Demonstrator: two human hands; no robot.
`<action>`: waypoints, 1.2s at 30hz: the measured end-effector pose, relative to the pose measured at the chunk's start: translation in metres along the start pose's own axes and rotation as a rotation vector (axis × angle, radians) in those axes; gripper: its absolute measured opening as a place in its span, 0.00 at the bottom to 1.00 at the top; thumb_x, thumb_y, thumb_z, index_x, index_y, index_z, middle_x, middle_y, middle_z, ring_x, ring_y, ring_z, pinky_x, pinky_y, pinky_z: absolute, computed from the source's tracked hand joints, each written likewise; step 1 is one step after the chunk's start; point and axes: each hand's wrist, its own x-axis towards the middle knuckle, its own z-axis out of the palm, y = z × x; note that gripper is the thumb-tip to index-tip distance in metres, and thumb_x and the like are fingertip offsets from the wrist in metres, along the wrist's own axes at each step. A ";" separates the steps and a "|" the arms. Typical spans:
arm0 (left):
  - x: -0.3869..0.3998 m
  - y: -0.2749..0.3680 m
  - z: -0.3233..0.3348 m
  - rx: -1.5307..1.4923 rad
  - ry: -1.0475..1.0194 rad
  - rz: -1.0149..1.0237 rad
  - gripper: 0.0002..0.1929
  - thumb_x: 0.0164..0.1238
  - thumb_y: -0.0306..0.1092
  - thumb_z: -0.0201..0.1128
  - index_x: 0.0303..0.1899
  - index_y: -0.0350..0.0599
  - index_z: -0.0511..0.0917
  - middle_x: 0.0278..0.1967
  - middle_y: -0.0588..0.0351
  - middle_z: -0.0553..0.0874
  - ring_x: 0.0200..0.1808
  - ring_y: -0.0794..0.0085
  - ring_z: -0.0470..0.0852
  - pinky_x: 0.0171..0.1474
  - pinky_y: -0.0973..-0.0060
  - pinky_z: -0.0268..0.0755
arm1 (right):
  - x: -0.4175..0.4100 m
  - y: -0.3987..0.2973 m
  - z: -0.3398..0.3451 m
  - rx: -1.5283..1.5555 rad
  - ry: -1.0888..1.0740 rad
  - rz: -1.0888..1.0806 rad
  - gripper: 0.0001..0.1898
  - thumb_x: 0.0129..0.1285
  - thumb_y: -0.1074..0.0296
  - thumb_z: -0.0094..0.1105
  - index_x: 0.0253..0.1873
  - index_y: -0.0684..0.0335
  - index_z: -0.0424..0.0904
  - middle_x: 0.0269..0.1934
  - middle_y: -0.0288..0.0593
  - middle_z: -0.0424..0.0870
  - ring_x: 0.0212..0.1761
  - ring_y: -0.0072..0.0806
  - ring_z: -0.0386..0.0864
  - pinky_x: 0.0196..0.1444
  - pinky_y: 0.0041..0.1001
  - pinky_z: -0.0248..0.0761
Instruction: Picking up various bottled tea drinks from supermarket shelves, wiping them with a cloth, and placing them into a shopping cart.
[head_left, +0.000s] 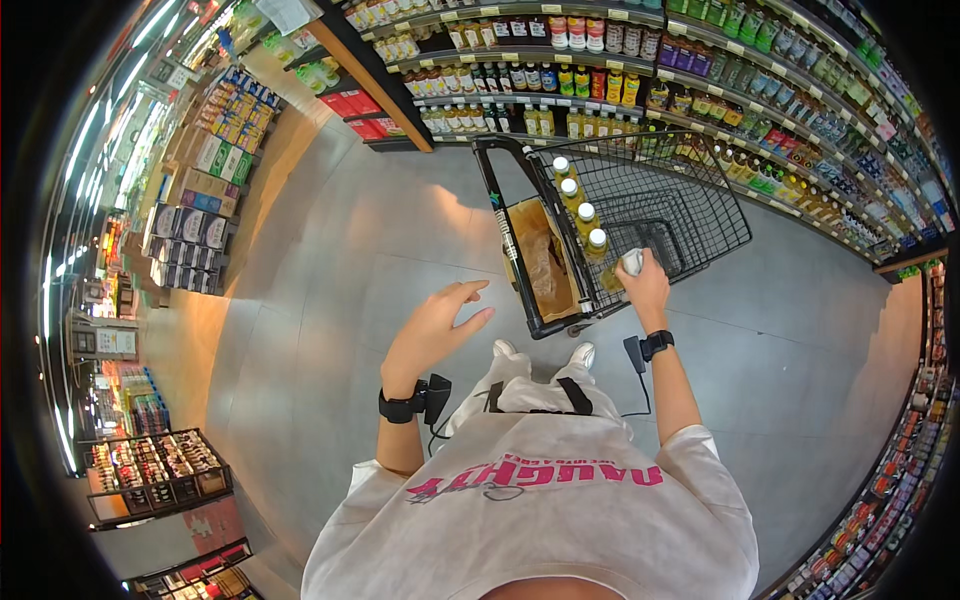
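My right hand (646, 281) grips a bottle (613, 278) with a white cap by its top, at the near corner of a black wire shopping cart (694, 262). Several white-capped bottles of yellowish drink (587, 223) stand in a row inside the cart, along its handle side. My left hand (442, 322) is held in the air left of the cart, fingers apart, touching nothing. A brown cardboard box (536, 262) sits between the cart's handlebar (517, 255) and the wire basket; clear plastic lies in it.
Long shelves of bottled drinks (562, 82) run behind the cart and curve to the right. Stacked cartons (191, 232) stand at the left, with a rack of bottles (157, 472) below them. Grey tiled floor (337, 262) lies around the cart. Another product shelf (862, 510) lines the lower right.
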 end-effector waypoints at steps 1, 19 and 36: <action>-0.001 -0.008 -0.002 0.011 0.015 -0.004 0.22 0.70 0.41 0.66 0.60 0.42 0.78 0.49 0.45 0.86 0.48 0.61 0.85 0.40 0.70 0.79 | -0.001 0.001 0.011 -0.004 0.000 -0.010 0.23 0.55 0.49 0.70 0.45 0.61 0.75 0.40 0.53 0.86 0.42 0.54 0.84 0.41 0.48 0.77; -0.109 -0.253 -0.109 -0.029 0.144 -0.128 0.23 0.72 0.46 0.63 0.61 0.43 0.78 0.46 0.45 0.86 0.48 0.56 0.85 0.53 0.64 0.76 | -0.003 -0.008 0.073 0.086 0.029 0.109 0.26 0.59 0.65 0.66 0.61 0.70 0.74 0.48 0.63 0.84 0.54 0.58 0.82 0.56 0.44 0.74; -0.003 -0.363 -0.180 -0.245 -0.022 -0.118 0.23 0.72 0.45 0.63 0.60 0.39 0.78 0.44 0.45 0.87 0.47 0.56 0.85 0.51 0.65 0.77 | 0.037 -0.254 0.164 0.055 0.001 -0.071 0.20 0.72 0.63 0.52 0.59 0.73 0.69 0.51 0.66 0.76 0.53 0.62 0.75 0.54 0.50 0.70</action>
